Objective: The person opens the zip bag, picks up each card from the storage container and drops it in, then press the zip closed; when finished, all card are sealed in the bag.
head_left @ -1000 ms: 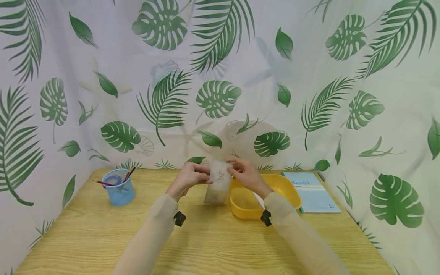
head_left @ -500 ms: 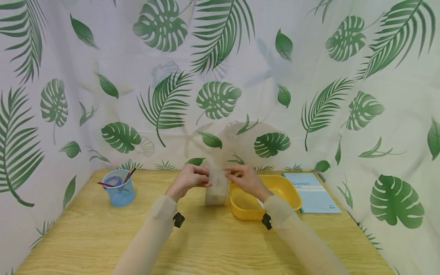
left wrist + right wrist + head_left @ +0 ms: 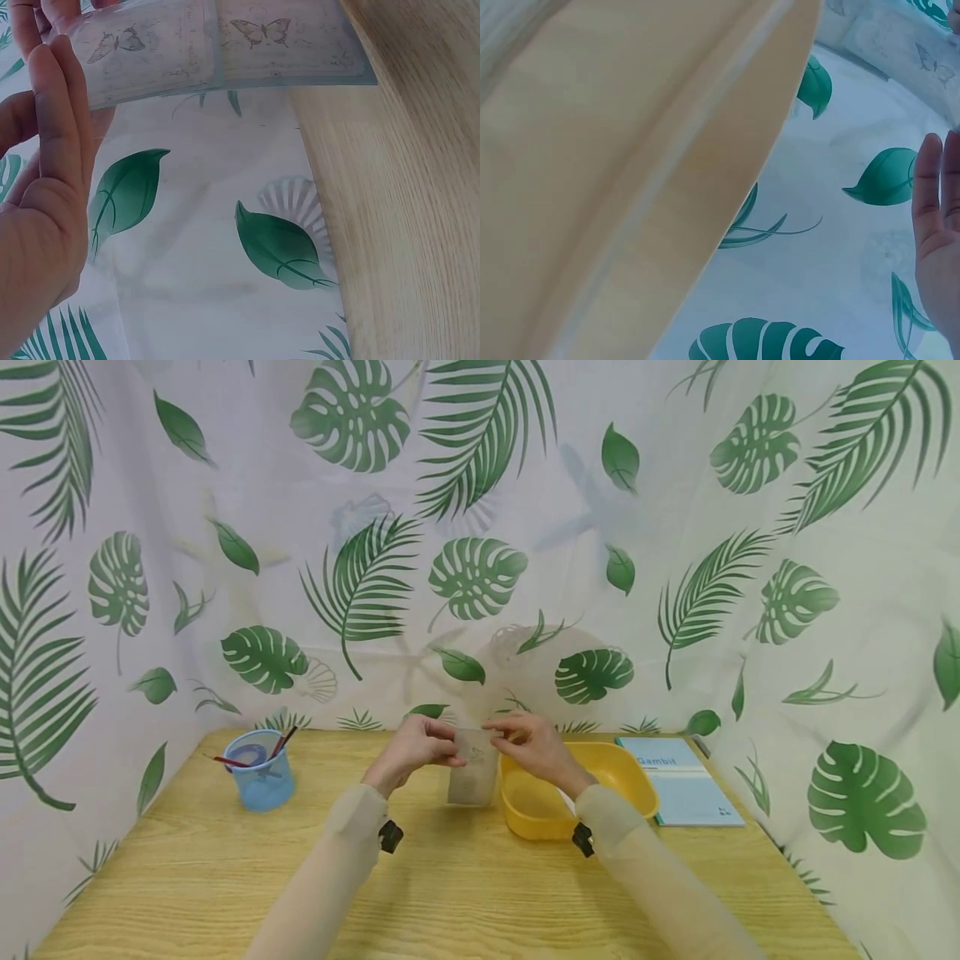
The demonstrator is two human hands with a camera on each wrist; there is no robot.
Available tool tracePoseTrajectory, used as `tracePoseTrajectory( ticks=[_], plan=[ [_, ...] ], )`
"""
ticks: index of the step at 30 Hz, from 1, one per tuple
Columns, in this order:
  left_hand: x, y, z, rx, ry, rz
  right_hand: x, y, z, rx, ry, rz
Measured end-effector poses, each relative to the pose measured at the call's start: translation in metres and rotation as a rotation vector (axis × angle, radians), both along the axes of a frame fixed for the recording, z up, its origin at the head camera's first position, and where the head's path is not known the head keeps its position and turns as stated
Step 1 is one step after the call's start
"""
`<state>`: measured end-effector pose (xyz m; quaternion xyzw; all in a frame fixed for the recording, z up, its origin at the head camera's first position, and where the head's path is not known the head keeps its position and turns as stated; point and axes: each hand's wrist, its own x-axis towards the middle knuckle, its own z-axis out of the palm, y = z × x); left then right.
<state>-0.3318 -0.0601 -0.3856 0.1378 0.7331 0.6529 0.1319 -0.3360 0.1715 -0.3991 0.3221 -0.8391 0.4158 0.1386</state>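
Note:
A thin translucent sheet with butterfly prints [image 3: 472,772] hangs upright above the table in the head view. The left wrist view shows two butterfly panels of the sheet [image 3: 255,56], with a seam between them. My left hand [image 3: 414,748] pinches its upper left edge between thumb and fingers. At the upper right corner, my right hand [image 3: 536,750] pinches it with thumb and index finger. In the right wrist view, part of the sheet [image 3: 934,64] appears at the top right, above the straight lower fingers of the right hand [image 3: 941,217].
A yellow plastic basin [image 3: 540,822] stands right of the sheet, under the right wrist, with something white partly visible inside. Behind it to the right lies a pale blue notebook [image 3: 686,785]. A blue mesh cup [image 3: 266,785] with pens and a tape roll stands left on the wooden table [image 3: 450,893].
The sheet's top edge has come down and the sheet hangs straighter. My right hand has lowered slightly and shifted left with the corner; the left hand has hardly moved.

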Motion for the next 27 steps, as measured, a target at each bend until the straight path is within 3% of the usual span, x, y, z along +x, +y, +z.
tracePoseTrajectory(
  ticks=[11, 21, 27],
  plan=[
    [-0.001, -0.004, -0.002, 0.071, -0.001, -0.066, 0.005, 0.007, 0.001, 0.006, -0.068, 0.013],
    [-0.002, -0.008, -0.006, 0.132, 0.045, -0.135, 0.001, 0.034, -0.010, -0.156, -0.285, -0.041],
    [-0.004, -0.011, -0.011, 0.162, 0.037, -0.150, -0.003, 0.058, -0.021, -0.151, -0.390, -0.063]
  ],
)
